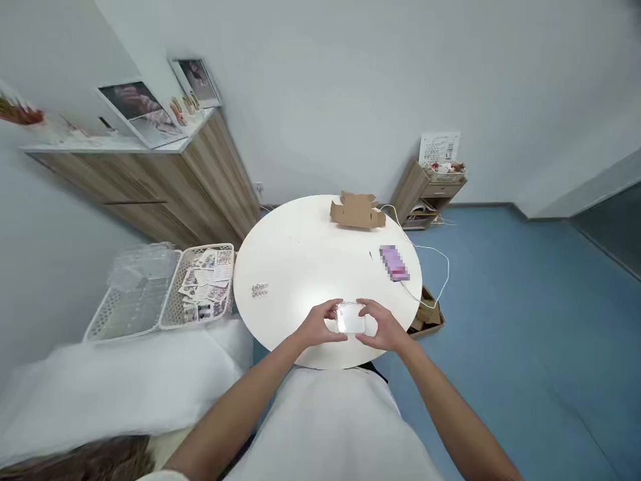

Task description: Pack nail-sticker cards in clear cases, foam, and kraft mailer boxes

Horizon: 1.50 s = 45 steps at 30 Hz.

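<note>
Between my two hands, over the near part of the white round table [285, 254], is a small clear plastic box [350, 318]. My left hand [320, 325] grips its left side, thumb below and fingers above. At the opposite side, my right hand [383, 326] holds it the same way. Light glares on the box, so I cannot make out whether anything is inside. A small sheet with rows of dark marks [260, 290] lies on the table to the left.
An opened cardboard box [357, 211] sits at the table's far edge. A purple pixelated object [394, 262] and a white cable [447, 267] are at the right. White baskets [173, 288] with clear packaging and printed packets stand left, and a floor carton [431, 314] sits right.
</note>
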{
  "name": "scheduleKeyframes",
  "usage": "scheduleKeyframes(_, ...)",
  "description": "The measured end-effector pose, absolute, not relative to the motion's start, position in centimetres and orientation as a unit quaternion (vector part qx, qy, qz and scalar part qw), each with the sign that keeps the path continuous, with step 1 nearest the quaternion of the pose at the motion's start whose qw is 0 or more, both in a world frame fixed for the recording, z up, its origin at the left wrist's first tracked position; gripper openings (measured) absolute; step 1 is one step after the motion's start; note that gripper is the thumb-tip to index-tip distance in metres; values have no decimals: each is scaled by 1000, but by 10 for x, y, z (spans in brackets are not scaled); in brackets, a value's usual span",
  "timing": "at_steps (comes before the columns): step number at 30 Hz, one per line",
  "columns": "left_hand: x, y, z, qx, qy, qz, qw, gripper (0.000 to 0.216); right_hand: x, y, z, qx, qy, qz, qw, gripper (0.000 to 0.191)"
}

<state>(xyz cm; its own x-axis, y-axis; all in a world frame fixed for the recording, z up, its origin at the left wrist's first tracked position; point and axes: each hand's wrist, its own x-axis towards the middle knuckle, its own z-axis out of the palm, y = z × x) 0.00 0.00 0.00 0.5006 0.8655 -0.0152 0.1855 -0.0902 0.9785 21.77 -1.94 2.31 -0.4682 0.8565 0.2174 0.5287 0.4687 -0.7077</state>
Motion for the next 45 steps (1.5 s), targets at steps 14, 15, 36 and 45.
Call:
scheduleKeyframes(14, 7, -6, 9, 561, 378, 347, 649, 79, 213, -13, 29, -429, -778, 292, 355, 34)
scheduleKeyframes(15, 7, -6, 10, 558, 379, 348, 651, 78, 212, -13, 29, -430, -774, 295, 360, 34)
scheduleKeyframes(36, -10, -16, -6, 408, 430, 324, 737, 45, 204, -16, 24, -486, -729, 350, 332, 33)
scheduleKeyframes(45, -15, -30, -14, 420, 418, 336, 732, 48, 185, -5, 15, -573, -526, 499, 381, 36)
